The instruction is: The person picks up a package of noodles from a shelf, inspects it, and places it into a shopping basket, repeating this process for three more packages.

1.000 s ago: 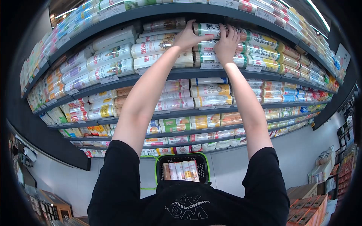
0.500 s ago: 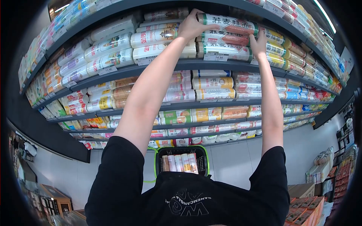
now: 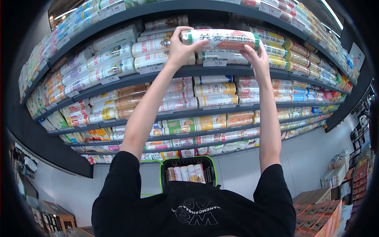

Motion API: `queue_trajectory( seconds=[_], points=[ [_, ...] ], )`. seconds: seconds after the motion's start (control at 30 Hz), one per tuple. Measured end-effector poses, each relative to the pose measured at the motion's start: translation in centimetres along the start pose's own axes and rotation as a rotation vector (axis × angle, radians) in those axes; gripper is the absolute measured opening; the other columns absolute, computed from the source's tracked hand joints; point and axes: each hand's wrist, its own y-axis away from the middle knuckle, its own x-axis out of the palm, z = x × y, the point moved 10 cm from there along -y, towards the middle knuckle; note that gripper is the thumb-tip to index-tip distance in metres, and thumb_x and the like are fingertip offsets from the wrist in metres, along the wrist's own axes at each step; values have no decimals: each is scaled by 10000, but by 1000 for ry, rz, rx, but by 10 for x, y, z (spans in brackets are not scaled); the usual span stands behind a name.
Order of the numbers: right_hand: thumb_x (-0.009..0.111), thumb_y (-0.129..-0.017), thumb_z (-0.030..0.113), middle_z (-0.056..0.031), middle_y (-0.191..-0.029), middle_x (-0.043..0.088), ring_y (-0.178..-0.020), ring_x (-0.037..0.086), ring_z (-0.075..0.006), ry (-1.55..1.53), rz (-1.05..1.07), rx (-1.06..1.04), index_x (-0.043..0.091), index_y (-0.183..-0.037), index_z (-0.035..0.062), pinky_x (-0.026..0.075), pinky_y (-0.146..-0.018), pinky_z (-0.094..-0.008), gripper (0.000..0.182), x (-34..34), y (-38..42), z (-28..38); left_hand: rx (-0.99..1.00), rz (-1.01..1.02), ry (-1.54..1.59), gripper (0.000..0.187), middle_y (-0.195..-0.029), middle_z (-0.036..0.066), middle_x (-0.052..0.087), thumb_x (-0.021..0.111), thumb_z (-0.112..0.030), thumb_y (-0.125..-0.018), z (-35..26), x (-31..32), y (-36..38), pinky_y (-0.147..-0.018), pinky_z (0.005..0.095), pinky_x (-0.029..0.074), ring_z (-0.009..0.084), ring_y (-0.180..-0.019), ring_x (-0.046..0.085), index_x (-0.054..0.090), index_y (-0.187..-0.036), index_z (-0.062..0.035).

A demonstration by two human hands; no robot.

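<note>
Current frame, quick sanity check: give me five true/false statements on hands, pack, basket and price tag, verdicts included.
1. Left hand and right hand both touch the green-ended pack. True.
2. The green-ended pack is held upright, one end above the other. False: it lies roughly level, a hand near each end.
3. The basket is empty. False: several rolls lie in it.
4. The 14.90 tag shows below the green-ended pack. True.
5. Both sleeves are white. False: the sleeves are black.

Both arms are stretched forward and raised. The left hand (image 3: 182, 45) and right hand (image 3: 258, 59) are held apart, fingers curled.
</note>
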Motion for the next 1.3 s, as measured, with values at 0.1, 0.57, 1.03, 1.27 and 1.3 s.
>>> queue_trajectory(
  seconds=[0.1,0.57,1.03,1.27,1.3],
  points=[
    [496,-965,333,-108,-1165,591,-1051,606,-197,-335,-49,234,436,-1371,68,558,-745,-338,488,10,83,8,17,-76,-95,615,-1066,87,580,889,-234,-629,-27,-26,95,-909,338,470,194,-1032,573,541,-1106,-62],
    [447,-960,371,-69,-783,622,-530,582,-118,-141,109,1301,557,-1055,18,392,-420,-207,382,53,490,-105,-1359,-162,174,284,-1038,73,599,552,-243,-962,42,-72,526,-857,267,462,152,-975,589,566,-1148,-29],
    [320,-1006,464,-48,-796,604,-484,467,-72,-194,160,1495,548,-1113,16,310,-380,-206,514,69,480,-88,-780,-70,-110,234,-939,106,664,462,-147,-944,-5,-80,448,-774,252,461,117,-848,604,581,-1035,33],
    [380,-986,395,-60,-844,613,-530,513,-87,-299,14,1246,512,-1160,26,364,-426,-205,429,66,474,-72,-1042,-178,112,377,-988,117,654,450,-314,-965,18,-93,470,-796,314,529,188,-911,650,519,-1140,13],
    [398,-976,382,-60,-854,615,-552,527,-91,-266,42,1195,508,-1175,29,380,-445,-210,420,64,469,-70,-1041,-176,111,377,-988,117,654,450,-314,-965,18,-92,474,-796,314,529,188,-911,650,519,-1140,13]
  ],
)
